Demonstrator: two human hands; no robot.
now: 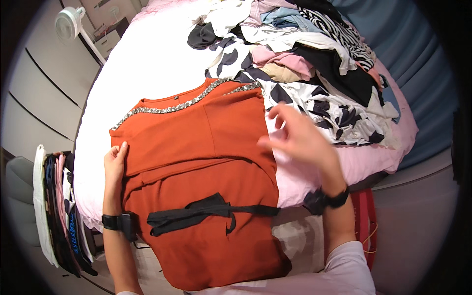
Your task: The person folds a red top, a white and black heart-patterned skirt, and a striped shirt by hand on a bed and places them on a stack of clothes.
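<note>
An orange-red dress (177, 140) with a silver beaded neckline is spread over the bed's edge, its lower part hanging towards me. A black fabric belt (191, 214) lies folded across its front. At the garment's left edge, my left hand (117, 160) pinches the fabric between thumb and fingers. My right hand (295, 136), somewhat blurred, hovers by the right edge with its fingers apart and nothing between them. Both wrists wear black bands.
A heap of mixed clothes (324, 73) covers the bed's far right. Several folded garments (61, 206) hang at the left beside a grey chair (22, 191). A white fan (68, 24) stands at the back left, and a red bag (363, 221) is at the lower right.
</note>
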